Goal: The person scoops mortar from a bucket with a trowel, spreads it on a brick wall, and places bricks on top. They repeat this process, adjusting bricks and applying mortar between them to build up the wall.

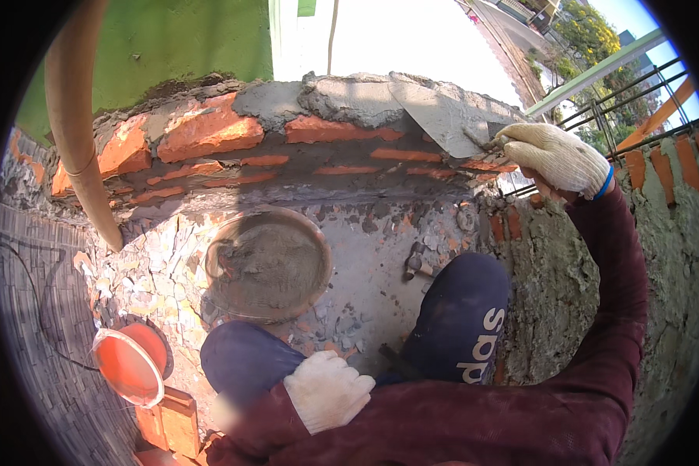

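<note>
1. The left hand (328, 391), in a white glove, lies flat with fingers loosely together on the person's left knee (245, 361); it grips nothing.
2. Above that hand, a round pan of grey mortar (268, 264) sits on the rubble-strewn floor, near the knee. Left of the hand stands an orange bucket (129, 365), well apart.
3. The right hand (555, 155), also gloved, is clenched round the handle of a trowel (443, 116).
4. The trowel's blade stretches left of that hand, flat on wet mortar atop the brick wall (210, 132).
5. Open air lies beyond the wall's top edge; a metal railing (629, 101) stands right of the hand.
</note>
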### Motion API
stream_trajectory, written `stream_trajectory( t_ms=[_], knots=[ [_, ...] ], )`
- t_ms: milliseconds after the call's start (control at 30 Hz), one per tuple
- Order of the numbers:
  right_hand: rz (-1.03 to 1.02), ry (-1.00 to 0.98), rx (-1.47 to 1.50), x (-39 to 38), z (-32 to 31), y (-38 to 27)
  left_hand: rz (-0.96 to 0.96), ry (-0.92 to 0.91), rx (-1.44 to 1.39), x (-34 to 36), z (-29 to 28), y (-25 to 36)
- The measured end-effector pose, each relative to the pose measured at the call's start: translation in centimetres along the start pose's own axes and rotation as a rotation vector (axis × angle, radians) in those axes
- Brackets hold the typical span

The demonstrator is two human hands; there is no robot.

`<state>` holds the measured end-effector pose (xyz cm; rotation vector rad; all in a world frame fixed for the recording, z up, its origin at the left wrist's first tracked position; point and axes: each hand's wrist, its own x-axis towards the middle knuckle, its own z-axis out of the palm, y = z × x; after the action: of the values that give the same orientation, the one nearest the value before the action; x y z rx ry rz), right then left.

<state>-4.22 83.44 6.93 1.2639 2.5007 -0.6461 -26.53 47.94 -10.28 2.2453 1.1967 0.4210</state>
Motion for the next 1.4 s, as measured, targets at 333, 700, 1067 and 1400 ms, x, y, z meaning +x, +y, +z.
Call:
stream_trajectory(
  t_ms=[333,700,1067,1400],
  knots=[
    [-0.428,0.606,-0.060,7.1,20.0,3.7,-0.084,-0.107,-0.095,1.4,0.2,0.0],
    [0.023,0.842,-0.034,-3.9,15.6,12.4,-0.244,-0.178,-0.055,2.9,-0.7,0.5],
    [-0.079,0.494,-1.089,8.4,-2.4,4.0,-0.073,-0.052,-0.090,1.4,-0.8,1.1],
    [-0.298,0.487,-1.066,10.0,-2.4,-11.1,0.092,0.126,-0.026,-1.5,-0.9,0.9]
  ],
)
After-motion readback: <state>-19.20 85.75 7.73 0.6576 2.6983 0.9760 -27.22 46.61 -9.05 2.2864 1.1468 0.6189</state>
